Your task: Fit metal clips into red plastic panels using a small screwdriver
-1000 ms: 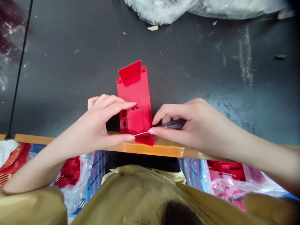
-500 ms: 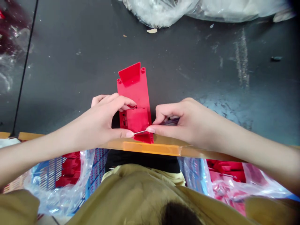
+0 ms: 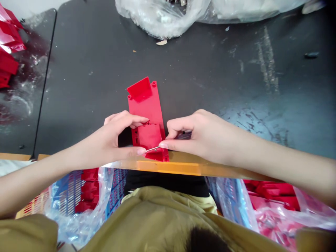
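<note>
A long red plastic part (image 3: 147,107) lies on the dark table at its front edge, with a raised flap at the far end and a box-like section at the near end. My left hand (image 3: 115,138) grips this near section, fingers on its far side and thumb at the near side. A thin metal rod (image 3: 152,149) slants across the part's near end; its left tip meets my left thumb. My right hand (image 3: 187,134) pinches the rod's other end between thumb and forefinger. Something dark and slim, which I cannot make out, shows inside the curled right fingers.
Clear plastic bags (image 3: 168,22) lie along the table's far side. More red parts (image 3: 9,45) are at the upper left. Beneath the orange table edge (image 3: 168,167), lined blue crates (image 3: 69,196) hold red pieces. A small dark object (image 3: 311,55) lies at right.
The view has shifted, bringing the red parts at upper left into sight. Both hands and the red part appear slightly further left. The rod stays between the hands at much the same slant.
</note>
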`<state>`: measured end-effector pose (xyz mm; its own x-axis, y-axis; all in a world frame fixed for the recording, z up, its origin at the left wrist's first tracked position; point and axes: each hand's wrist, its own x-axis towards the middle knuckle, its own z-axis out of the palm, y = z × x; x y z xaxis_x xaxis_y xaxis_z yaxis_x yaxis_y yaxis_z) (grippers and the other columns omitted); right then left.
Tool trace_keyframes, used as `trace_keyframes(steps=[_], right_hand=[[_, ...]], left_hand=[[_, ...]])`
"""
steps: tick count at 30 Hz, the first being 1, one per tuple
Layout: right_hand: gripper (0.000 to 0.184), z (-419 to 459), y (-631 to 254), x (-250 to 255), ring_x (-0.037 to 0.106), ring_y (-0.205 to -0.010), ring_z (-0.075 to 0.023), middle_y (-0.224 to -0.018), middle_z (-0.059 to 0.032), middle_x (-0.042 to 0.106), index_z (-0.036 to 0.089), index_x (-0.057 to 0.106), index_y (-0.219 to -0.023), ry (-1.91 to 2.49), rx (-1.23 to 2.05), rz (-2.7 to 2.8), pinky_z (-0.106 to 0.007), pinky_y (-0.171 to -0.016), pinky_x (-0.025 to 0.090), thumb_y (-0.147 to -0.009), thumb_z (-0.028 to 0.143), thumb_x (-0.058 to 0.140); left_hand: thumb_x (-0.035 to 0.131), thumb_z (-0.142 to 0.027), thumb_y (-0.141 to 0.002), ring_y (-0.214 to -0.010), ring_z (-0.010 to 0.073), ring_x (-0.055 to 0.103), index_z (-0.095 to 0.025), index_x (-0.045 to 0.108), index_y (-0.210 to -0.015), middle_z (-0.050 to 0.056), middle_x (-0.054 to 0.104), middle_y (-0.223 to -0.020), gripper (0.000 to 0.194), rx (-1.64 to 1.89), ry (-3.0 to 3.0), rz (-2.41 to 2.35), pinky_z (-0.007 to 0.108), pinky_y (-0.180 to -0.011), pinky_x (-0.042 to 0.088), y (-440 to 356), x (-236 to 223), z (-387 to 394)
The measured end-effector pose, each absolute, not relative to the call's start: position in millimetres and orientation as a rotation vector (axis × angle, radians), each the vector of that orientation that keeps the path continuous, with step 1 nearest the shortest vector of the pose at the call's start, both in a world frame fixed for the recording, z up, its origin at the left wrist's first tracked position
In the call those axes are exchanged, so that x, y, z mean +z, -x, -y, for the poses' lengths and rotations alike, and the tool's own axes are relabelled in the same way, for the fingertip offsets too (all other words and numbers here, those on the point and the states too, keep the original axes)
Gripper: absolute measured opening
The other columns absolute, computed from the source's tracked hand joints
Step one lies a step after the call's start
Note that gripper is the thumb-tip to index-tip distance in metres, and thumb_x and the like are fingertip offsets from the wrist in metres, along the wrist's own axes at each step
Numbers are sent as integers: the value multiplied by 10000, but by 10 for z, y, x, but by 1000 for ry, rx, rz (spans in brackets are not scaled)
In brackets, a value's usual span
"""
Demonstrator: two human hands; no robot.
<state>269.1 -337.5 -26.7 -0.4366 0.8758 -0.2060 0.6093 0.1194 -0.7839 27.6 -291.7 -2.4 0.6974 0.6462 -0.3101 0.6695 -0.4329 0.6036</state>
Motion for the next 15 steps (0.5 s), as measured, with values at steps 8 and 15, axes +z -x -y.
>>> trace_keyframes(steps=[8, 15], right_hand=[[340, 3382, -2680, -262, 284, -436, -53, -465, 92, 391, 195, 523, -582, 1472, 1169, 2138, -255, -501, 223, -832, 349, 695], [333, 3379, -2666, -242, 276, -428, -50, -476, 92, 424, 193, 536, -577, 1509, 1201, 2115, -253, -498, 229, -823, 342, 703]], left_hand=[[673, -629, -794, -1097, 269, 583, -263, 524, -1275, 45, 611, -1156, 622, -142, -2209, -1042, 535, -1100, 316, -358, -7, 2927], [652, -571, -827, -1094, 268, 581, -243, 509, -1214, 47, 601, -1163, 527, -134, -2212, -1097, 568, -1109, 288, -382, -19, 2983]])
